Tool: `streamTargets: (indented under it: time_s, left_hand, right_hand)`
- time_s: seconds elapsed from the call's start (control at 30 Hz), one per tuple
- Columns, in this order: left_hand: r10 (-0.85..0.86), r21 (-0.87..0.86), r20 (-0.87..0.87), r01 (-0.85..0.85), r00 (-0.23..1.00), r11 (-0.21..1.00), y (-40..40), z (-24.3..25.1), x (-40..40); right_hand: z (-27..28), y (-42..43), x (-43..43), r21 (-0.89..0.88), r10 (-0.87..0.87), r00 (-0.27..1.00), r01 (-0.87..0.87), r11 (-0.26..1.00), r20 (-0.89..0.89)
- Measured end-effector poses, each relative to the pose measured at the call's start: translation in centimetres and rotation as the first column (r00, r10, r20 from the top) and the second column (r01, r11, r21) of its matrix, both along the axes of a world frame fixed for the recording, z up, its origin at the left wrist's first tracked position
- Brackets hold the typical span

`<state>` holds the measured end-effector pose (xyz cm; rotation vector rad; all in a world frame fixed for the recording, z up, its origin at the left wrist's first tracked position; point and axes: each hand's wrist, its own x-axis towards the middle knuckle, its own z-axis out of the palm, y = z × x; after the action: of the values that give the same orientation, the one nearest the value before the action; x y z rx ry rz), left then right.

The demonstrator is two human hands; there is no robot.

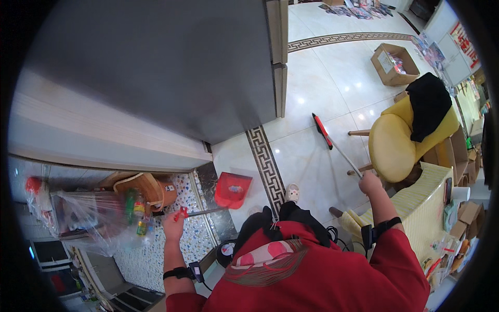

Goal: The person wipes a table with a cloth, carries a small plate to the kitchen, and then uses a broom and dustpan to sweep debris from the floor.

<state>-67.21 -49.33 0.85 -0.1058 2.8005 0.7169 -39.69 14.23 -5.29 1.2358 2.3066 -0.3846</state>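
Observation:
My left hand grips the red end of a long-handled dustpan, whose red pan is beside the dark stone threshold. No debris can be made out in the pan. In my right hand is the pale stick of a broom. Its narrow red-and-black head rests on the white floor tiles, ahead of my shoe and short of the yellow chair.
A yellow chair with black cloth stands right, above a cloth-covered table. Beyond is an open cardboard box. A large grey cabinet-like surface fills the upper left. Plastic-wrapped items and a brown bucket sit left.

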Motion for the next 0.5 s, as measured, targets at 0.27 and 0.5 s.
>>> streamTargets:
  time_s: [0.27, 0.5]
  left_hand:
    - [-0.207, -0.034, 0.129, 0.213, 0.970, 0.976, -1.9, -1.8, 2.6]
    - [-0.190, -0.009, 0.241, 0.198, 0.952, 0.980, -2.7, -3.9, 2.5]
  right_hand:
    - [-3.9, -5.3, -0.9, -0.494, -0.339, 0.936, 0.341, 0.800, 0.096]
    - [-1.9, -15.2, -1.5, -0.454, 0.295, 0.949, -0.216, 0.864, 0.109]
